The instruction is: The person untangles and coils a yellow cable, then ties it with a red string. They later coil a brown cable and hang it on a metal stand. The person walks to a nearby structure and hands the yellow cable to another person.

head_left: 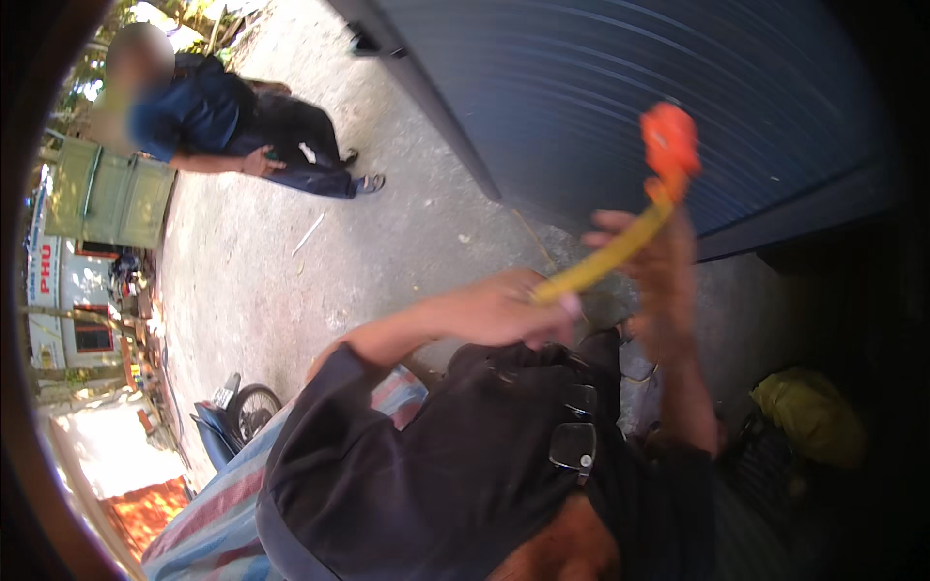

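Observation:
My left hand is closed around the lower end of a curved yellow tube-like piece. This piece slants up to the right and carries a bright orange-red lump at its far end; motion blur hides what exactly it is. Behind the yellow piece is my right hand, raised, smeared by motion, its fingers stretched out to the left. The piece crosses in front of the right palm; whether they touch I cannot tell.
A large dark blue-grey ribbed metal panel stands ahead on the right. Another person in dark clothes is on the concrete ground at the far left. A motorbike and striped cloth are at lower left, a yellow-green bundle at right.

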Available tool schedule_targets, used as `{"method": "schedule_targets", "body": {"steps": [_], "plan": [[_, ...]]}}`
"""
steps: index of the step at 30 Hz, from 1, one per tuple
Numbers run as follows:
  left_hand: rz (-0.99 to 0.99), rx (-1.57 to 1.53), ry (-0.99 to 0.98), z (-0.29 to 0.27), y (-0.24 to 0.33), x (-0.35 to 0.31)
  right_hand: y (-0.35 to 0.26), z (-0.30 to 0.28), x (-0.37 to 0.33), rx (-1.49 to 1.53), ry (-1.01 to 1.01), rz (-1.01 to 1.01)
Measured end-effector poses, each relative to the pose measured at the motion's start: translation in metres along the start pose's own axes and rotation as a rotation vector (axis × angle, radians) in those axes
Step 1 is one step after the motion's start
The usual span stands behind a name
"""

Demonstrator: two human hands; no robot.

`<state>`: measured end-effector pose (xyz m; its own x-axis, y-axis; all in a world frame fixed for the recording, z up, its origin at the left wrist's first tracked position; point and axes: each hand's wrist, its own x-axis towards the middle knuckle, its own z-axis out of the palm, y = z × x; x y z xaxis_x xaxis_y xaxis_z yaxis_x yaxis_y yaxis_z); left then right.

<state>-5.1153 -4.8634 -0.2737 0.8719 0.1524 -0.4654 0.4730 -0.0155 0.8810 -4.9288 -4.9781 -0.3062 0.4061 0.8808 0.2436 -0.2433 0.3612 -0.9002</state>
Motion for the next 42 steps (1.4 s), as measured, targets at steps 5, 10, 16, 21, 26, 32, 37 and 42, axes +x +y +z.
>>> {"method": "schedule_targets", "body": {"steps": [5,10,16,21,26,32,37,42], "plan": [[0.033,-0.225,0.424,-0.08,-0.043,-0.168,0.144,0.171,-0.002,-0.167,-0.978,0.37],[-0.034,-0.151,0.871,-0.154,-0.088,-0.262,0.214,0.235,0.02,-0.772,-1.111,0.226],[-0.076,0.04,1.344,-0.254,-0.114,-0.352,0.245,0.23,0.16,-1.152,-0.905,-0.108],[-0.078,0.345,1.461,-0.341,-0.103,-0.393,0.254,0.253,0.258,-0.907,-0.498,0.0],[-0.089,0.508,1.437,-0.429,-0.104,-0.396,0.24,0.281,0.288,-0.045,-0.001,0.459],[0.098,0.269,1.22,-0.527,-0.145,-0.341,0.262,0.327,0.316,0.598,0.181,0.2],[0.205,0.207,0.922,-0.614,-0.192,-0.314,0.271,0.371,0.351,0.533,0.69,0.076],[0.116,0.254,0.895,-0.739,-0.238,-0.334,0.262,0.39,0.371,0.004,1.167,0.117]]}}
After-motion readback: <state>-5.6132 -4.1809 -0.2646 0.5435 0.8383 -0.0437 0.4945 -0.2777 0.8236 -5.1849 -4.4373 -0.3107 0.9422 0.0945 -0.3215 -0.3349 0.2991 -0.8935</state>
